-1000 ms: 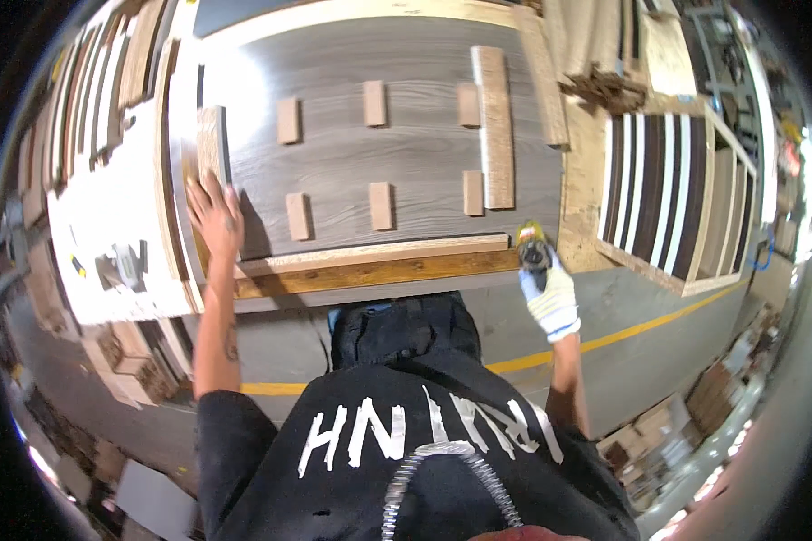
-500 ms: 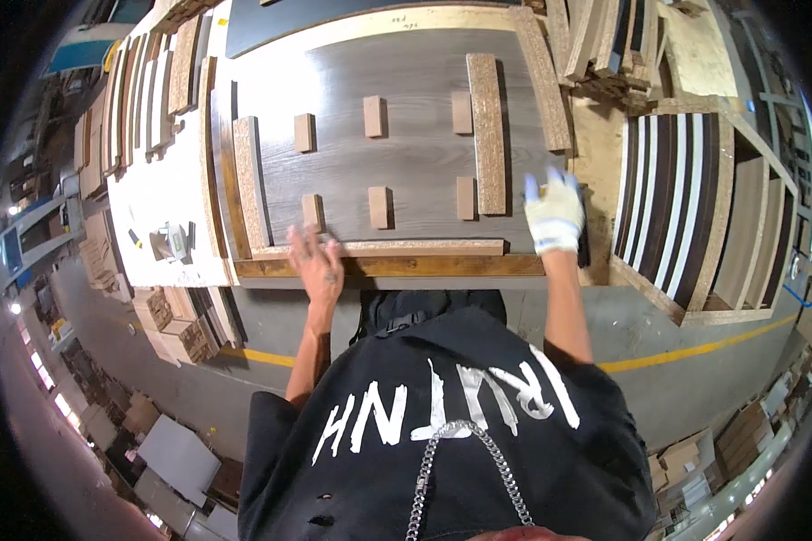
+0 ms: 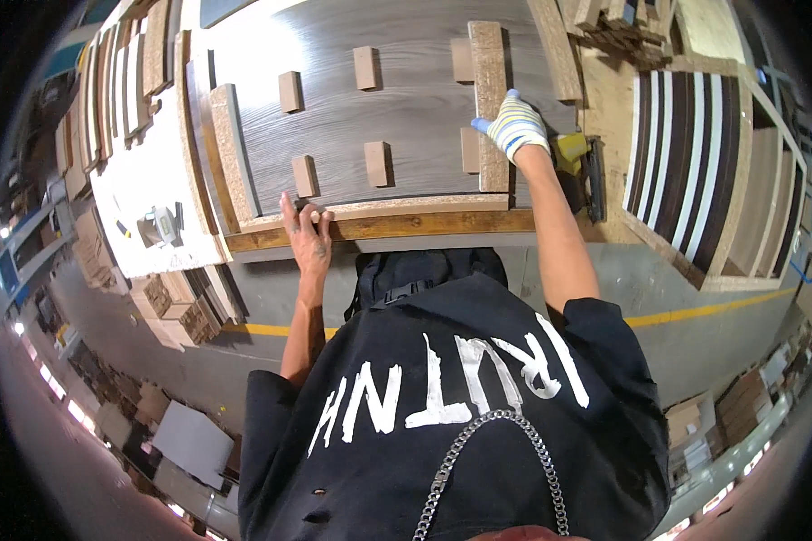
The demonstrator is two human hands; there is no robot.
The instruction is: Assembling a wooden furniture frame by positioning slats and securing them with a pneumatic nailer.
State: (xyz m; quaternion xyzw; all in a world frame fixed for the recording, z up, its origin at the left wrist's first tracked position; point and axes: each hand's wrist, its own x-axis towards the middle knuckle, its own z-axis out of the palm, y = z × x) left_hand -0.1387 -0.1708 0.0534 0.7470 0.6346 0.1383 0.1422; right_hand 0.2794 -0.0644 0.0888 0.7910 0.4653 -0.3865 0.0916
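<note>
A grey wood-grain panel [image 3: 424,108] lies flat before me, with several small tan blocks [image 3: 378,164] standing on it. Bare, my left hand [image 3: 309,242] is at the front chipboard strip [image 3: 415,206], some fingers curled over it and one stretched forward; a dark patch shows by its fingertips. My right hand [image 3: 517,129], in a striped white glove, straddles the upright-running chipboard strip [image 3: 489,72] on the right, thumb across its top and a finger past its right edge. Two blocks sit against that strip's left side. The undersides of both hands are hidden.
A yellow and black tool [image 3: 594,176] lies just right of my right forearm. Another chipboard strip [image 3: 232,149] borders the panel's left. Dark and white boards [image 3: 686,171] stand in a frame at right; stacked strips [image 3: 126,86] lie far left.
My right hand has moved left from beside the tool onto the chipboard strip. My left hand's spread fingers have curled at the front strip. The whole view has shifted, moving the panel upward.
</note>
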